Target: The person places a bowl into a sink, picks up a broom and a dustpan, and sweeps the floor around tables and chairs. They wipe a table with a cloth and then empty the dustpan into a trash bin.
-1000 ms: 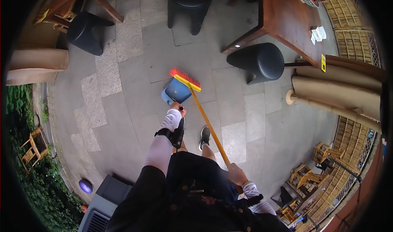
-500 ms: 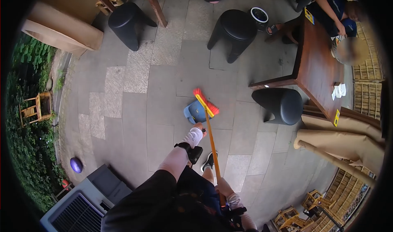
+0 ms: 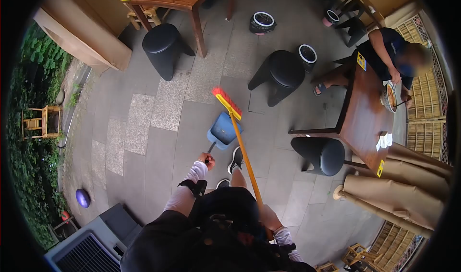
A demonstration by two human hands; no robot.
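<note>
My left hand (image 3: pixel 207 161) is closed around the dark handle of a blue dustpan (image 3: pixel 224 129), held low over the paved floor in front of my shoes. My right hand (image 3: pixel 270 217) grips the orange-brown stick of a broom (image 3: pixel 246 159) near my waist. The broom's yellow head with red bristles (image 3: pixel 226 103) lies just beyond the dustpan's far edge, bristles pointing up and away. Its stick passes over the pan's right side in this view.
Black stools (image 3: pixel 287 69) stand ahead and to the right. A person (image 3: pixel 384 48) sits with a bowl (image 3: pixel 389 98) at the wooden table (image 3: pixel 357 113). Black-lined bins (image 3: pixel 261 23) stand farther off. A grey cooler-like unit (image 3: pixel 91 243) and a purple ball (image 3: pixel 83 198) are at lower left.
The broom head has moved left and away from over the dustpan, uncovering the pan's inside. My left hand has shifted left with the pan. The view now reaches farther ahead.
</note>
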